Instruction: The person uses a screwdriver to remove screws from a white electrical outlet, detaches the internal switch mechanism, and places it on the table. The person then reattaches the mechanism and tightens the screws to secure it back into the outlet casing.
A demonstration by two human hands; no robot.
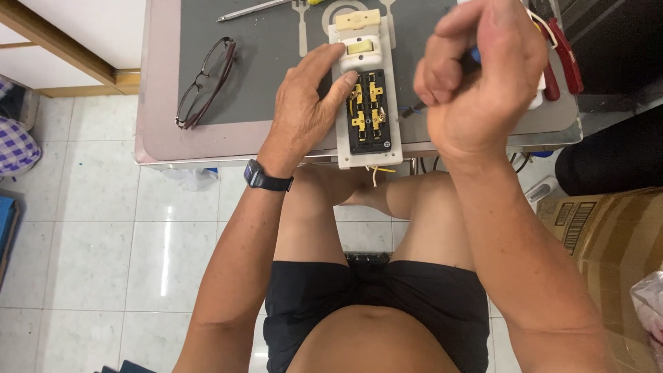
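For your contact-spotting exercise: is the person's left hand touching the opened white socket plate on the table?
Touching. The head view shows the left hand resting on the socket plate, fingertips pressed against its left edge.

The person is wearing a dark smartwatch (261,175) with a black band on the left wrist, its rounded rectangular face showing at the wrist's outer side. Below the watch, black shorts (373,304) are covering the lap, their hems ending high on the thighs. Both arms are going bare, with no sleeves showing, and above the shorts' waistband the belly is going uncovered. The left hand (307,103) and right hand (480,69) are wearing no gloves or rings.
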